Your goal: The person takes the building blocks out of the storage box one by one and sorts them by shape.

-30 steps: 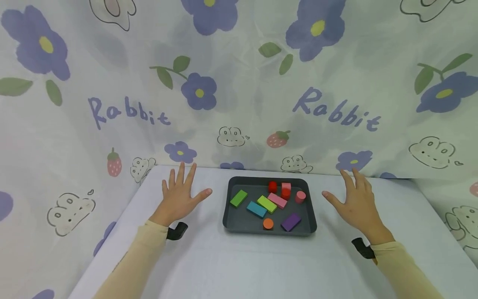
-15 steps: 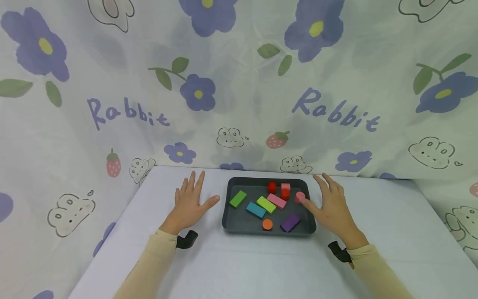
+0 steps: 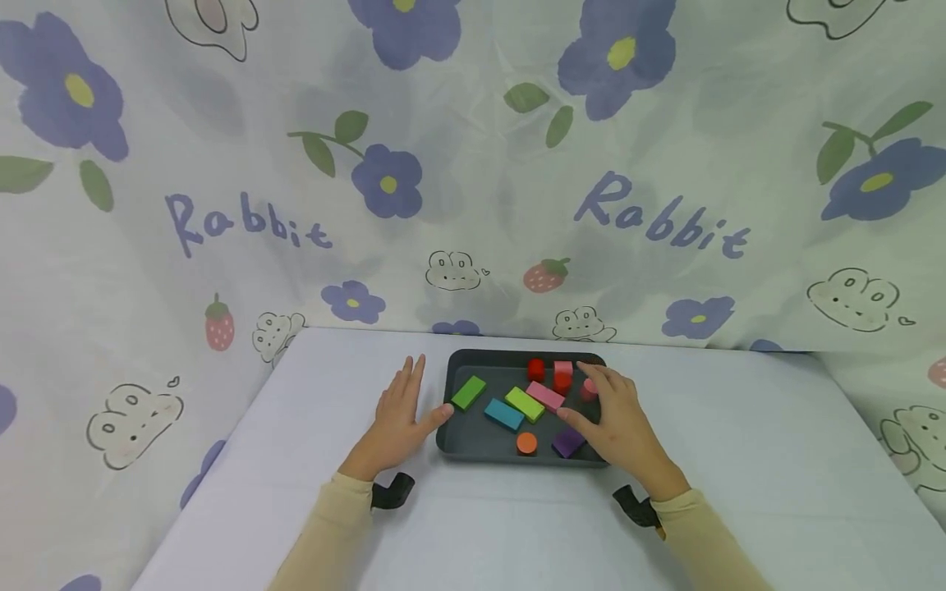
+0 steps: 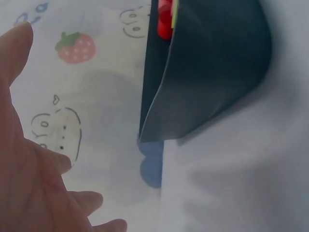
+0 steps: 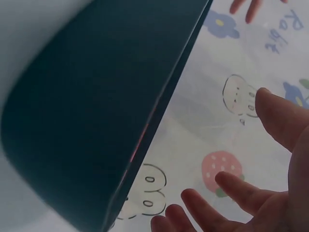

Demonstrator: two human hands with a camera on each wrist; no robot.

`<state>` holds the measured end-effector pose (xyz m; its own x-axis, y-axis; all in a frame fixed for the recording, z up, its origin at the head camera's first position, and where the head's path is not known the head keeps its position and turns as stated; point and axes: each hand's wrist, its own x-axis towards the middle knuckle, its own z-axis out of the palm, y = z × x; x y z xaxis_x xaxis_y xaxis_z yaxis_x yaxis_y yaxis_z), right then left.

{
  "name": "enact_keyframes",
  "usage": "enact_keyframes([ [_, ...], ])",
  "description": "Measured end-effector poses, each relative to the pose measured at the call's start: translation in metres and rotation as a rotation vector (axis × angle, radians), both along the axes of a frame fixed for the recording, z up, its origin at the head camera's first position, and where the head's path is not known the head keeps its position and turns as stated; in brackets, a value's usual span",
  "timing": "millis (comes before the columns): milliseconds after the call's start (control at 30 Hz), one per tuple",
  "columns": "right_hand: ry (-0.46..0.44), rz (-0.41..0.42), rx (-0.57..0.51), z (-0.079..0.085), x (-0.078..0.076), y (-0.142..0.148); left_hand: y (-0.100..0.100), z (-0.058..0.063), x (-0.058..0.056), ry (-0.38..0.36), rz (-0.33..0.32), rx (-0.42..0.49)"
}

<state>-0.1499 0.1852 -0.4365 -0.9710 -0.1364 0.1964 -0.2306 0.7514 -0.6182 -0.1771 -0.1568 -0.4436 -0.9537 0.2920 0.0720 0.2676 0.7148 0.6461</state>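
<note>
A dark grey tray [image 3: 473, 454] stands on the white table with colourful blocks in it. On its left side lie a green block [image 3: 469, 393] and a blue block [image 3: 504, 414]. Beside them are a lime block [image 3: 525, 404], a pink block [image 3: 545, 397] and an orange round block [image 3: 526, 444]. My left hand [image 3: 397, 427] is at the tray's left rim, fingers straight, holding nothing. Over the tray's right side hovers my right hand [image 3: 619, 419], fingers spread and slightly bent, partly hiding a purple block [image 3: 568, 442] and a pink cylinder [image 3: 589, 390].
Two red blocks and another pink one [image 3: 563, 368] sit at the tray's back right. Behind the table [image 3: 488, 533] hangs a patterned cloth [image 3: 473, 205] with flowers and rabbits. Each wrist wears a black camera mount [image 3: 394, 492].
Both hands have moved inward: the left one rightward to the tray's left rim, the right one leftward over the tray's right part. The blocks have stayed in place.
</note>
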Motion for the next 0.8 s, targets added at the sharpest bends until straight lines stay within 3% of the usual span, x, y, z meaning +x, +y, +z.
enact_keyframes([
  [367, -0.011, 0.126, -0.036, -0.003, -0.001, -0.023, 0.013, -0.011, 0.009, -0.027, -0.019, 0.073],
  [800, -0.122, 0.246, -0.117, -0.016, -0.004, -0.033, 0.021, -0.021, 0.014, -0.083, -0.067, 0.050],
])
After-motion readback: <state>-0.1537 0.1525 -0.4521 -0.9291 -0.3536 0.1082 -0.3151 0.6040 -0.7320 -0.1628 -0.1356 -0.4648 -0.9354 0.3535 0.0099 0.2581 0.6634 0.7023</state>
